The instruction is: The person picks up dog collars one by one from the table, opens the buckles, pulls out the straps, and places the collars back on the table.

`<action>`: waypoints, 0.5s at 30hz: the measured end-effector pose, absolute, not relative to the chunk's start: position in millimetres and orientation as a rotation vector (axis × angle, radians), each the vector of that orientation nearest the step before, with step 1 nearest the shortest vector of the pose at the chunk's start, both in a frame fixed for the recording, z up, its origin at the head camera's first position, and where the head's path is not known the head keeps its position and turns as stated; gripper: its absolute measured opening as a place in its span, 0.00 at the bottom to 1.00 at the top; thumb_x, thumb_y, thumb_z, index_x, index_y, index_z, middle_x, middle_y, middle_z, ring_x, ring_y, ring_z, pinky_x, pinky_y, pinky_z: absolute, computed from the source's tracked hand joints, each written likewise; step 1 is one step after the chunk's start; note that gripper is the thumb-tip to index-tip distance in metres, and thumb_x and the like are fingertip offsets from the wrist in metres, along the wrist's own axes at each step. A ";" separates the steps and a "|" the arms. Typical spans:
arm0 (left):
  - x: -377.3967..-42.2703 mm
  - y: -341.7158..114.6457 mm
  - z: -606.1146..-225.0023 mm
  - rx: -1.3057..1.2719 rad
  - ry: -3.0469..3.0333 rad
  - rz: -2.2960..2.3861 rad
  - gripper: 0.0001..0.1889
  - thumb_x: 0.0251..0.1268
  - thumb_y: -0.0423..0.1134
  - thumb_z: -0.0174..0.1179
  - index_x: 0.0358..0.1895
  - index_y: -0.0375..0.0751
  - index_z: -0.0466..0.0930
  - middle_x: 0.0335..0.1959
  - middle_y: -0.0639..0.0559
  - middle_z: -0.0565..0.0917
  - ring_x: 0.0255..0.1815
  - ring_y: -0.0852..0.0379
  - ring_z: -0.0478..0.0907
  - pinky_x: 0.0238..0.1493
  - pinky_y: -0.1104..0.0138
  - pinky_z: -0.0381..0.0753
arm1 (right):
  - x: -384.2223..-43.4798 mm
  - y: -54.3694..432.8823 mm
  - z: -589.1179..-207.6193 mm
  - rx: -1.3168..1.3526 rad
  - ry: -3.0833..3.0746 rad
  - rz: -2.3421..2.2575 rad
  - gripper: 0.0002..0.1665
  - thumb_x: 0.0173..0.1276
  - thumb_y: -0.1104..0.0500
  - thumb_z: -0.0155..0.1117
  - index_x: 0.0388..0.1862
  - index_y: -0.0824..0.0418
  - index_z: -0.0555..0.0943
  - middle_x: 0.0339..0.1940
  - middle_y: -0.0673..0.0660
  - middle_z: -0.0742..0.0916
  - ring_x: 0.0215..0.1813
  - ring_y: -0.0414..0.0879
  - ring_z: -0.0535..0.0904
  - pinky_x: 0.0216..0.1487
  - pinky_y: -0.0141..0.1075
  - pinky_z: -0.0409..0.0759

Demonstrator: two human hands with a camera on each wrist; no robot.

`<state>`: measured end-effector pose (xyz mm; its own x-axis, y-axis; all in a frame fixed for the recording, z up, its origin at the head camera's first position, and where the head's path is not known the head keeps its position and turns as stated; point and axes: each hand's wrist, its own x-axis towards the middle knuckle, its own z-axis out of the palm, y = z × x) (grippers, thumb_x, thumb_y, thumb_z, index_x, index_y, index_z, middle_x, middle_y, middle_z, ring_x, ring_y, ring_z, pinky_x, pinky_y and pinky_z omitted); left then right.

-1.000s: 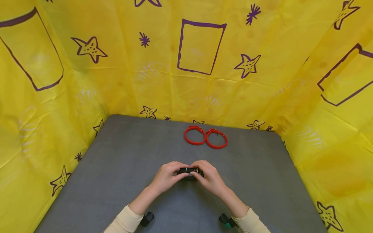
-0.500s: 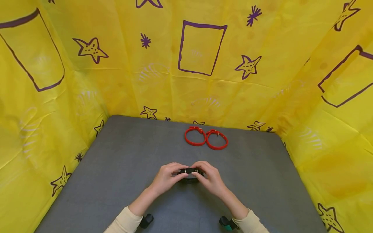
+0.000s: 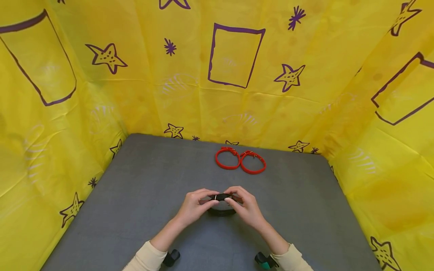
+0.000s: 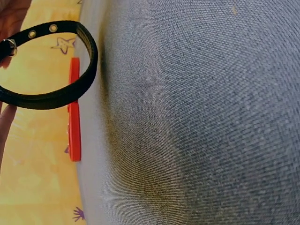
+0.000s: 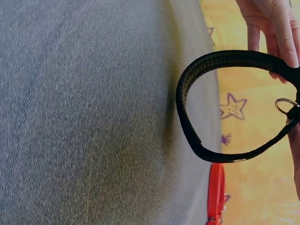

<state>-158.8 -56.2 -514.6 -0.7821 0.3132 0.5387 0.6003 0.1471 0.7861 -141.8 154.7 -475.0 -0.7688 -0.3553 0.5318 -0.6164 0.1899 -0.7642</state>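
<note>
A black collar (image 3: 222,212) is closed into a loop, and both hands hold its upper side above the table. My left hand (image 3: 193,205) pinches the left part of that stretch between thumb and fingers. My right hand (image 3: 246,206) pinches it at the right, beside the buckle. In the left wrist view the collar (image 4: 56,99) shows metal eyelets and a ring, its lower curve hanging free. The right wrist view has the collar (image 5: 184,112) with a small metal D-ring (image 5: 283,106) near the fingers of both hands.
Two red collars, a left one (image 3: 228,167) and a right one (image 3: 252,172), lie side by side at the back of the grey table (image 3: 152,169). Yellow patterned cloth (image 3: 152,101) walls off the back and both sides.
The black collar's lower curve has swung into fuller view below the hands, so the loop looks wider. The hands barely shift and keep their grip. The red collars stay put.
</note>
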 end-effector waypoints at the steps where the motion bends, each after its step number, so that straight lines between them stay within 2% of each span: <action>1: -159.1 -56.1 -514.2 -0.883 -2.178 -1.692 0.14 0.51 0.24 0.70 0.43 0.29 0.85 0.36 0.42 0.86 0.37 0.45 0.84 0.35 0.64 0.85 | -142.5 155.0 -475.8 0.926 -2.232 1.620 0.13 0.61 0.77 0.65 0.44 0.71 0.79 0.41 0.65 0.82 0.45 0.57 0.81 0.43 0.46 0.84; 4: -160.3 -56.6 -513.1 -0.878 -2.185 -1.691 0.14 0.52 0.25 0.70 0.44 0.32 0.86 0.37 0.45 0.86 0.38 0.48 0.84 0.36 0.68 0.84 | -146.0 155.9 -479.9 0.937 -2.236 1.620 0.13 0.61 0.76 0.65 0.45 0.71 0.78 0.42 0.64 0.82 0.45 0.56 0.81 0.44 0.47 0.84; 8: -162.4 -57.9 -511.9 -0.936 -2.183 -1.584 0.14 0.53 0.28 0.71 0.45 0.37 0.86 0.37 0.50 0.86 0.37 0.54 0.84 0.36 0.68 0.85 | -153.8 160.7 -491.2 0.972 -2.275 1.526 0.13 0.62 0.74 0.67 0.45 0.66 0.79 0.42 0.60 0.82 0.46 0.53 0.82 0.45 0.47 0.84; 15: -165.0 -58.5 -505.5 -1.017 -2.198 -1.203 0.13 0.54 0.34 0.72 0.45 0.41 0.87 0.38 0.55 0.86 0.38 0.59 0.82 0.37 0.71 0.81 | -158.4 166.6 -489.1 1.038 -2.386 1.152 0.16 0.61 0.63 0.73 0.48 0.57 0.81 0.45 0.49 0.83 0.50 0.42 0.79 0.51 0.33 0.81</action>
